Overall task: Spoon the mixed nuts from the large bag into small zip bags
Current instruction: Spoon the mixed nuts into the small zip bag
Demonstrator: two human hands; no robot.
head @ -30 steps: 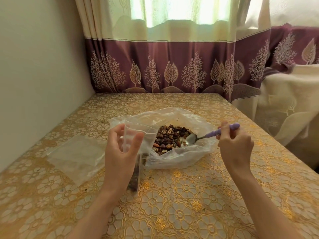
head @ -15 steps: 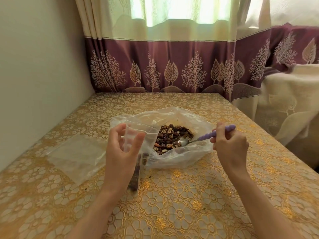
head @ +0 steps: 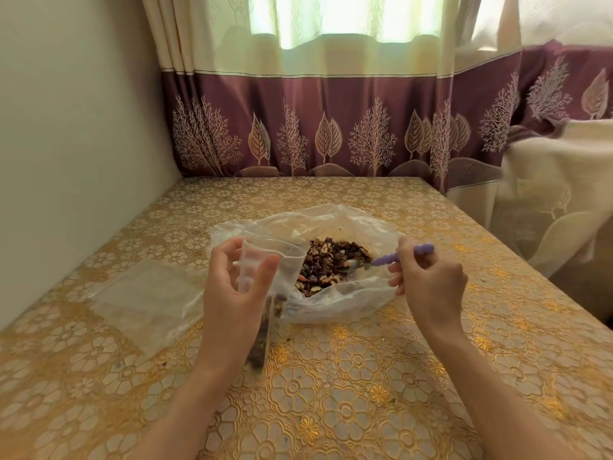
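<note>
The spoon is now digging deeper than a second ago, its bowl pushed from the near edge of the heap into the mixed nuts, and the right hand has slid in toward the large bag. That hand's fingers are pinching the purple handle. The left hand is holding the small zip bag upright just beside the large bag, fingers and thumb curled round its mouth to keep it open; a few nuts are already sitting at its bottom. The large bag is lying open mid-bench, with more empty bags lying flat to the left. This looks like the scooping step; next, the loaded spoon needs lifting level and tipping into the held-open mouth without spilling.
</note>
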